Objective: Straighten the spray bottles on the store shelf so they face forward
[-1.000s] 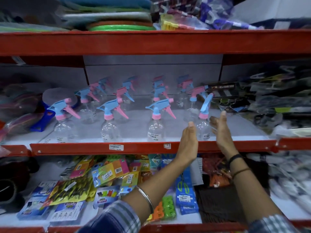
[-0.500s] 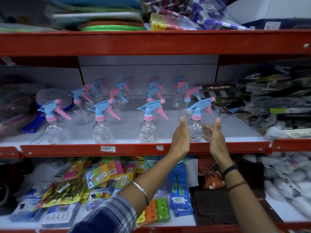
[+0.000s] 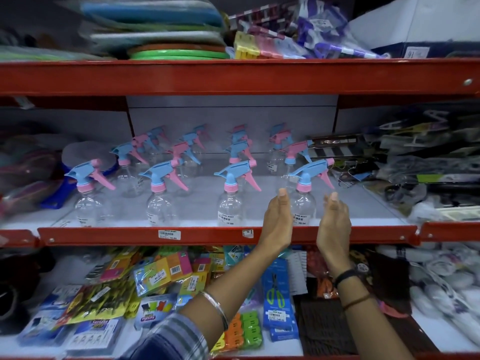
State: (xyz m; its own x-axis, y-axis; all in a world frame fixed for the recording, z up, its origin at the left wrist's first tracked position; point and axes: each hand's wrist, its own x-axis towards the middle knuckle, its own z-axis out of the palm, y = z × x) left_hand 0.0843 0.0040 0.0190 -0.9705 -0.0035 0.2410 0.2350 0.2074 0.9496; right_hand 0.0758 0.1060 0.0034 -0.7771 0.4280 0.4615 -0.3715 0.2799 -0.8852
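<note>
Clear spray bottles with blue and pink trigger heads stand in rows on the middle shelf [image 3: 197,236]. The front row holds several; the rightmost front bottle [image 3: 303,203] stands upright between my two hands. My left hand [image 3: 278,219] is flat and upright just left of it, my right hand [image 3: 333,220] just right of it, palms facing each other, fingers straight. Neither hand grips the bottle. The neighbouring front bottle [image 3: 230,203] stands to the left. Its nozzle, like the others in front, points left.
Packaged goods in dark wrappers [image 3: 415,162] crowd the shelf's right end. A blue object [image 3: 55,196] and bagged items sit at the left end. The shelf below holds colourful packets [image 3: 161,275] and scissors cards [image 3: 276,294]. The red shelf beam above [image 3: 233,76] overhangs.
The rightmost front bottle's head has turned from pointing up and away to pointing left like its neighbours. Both hands have drawn back from it and stand flat on either side.
</note>
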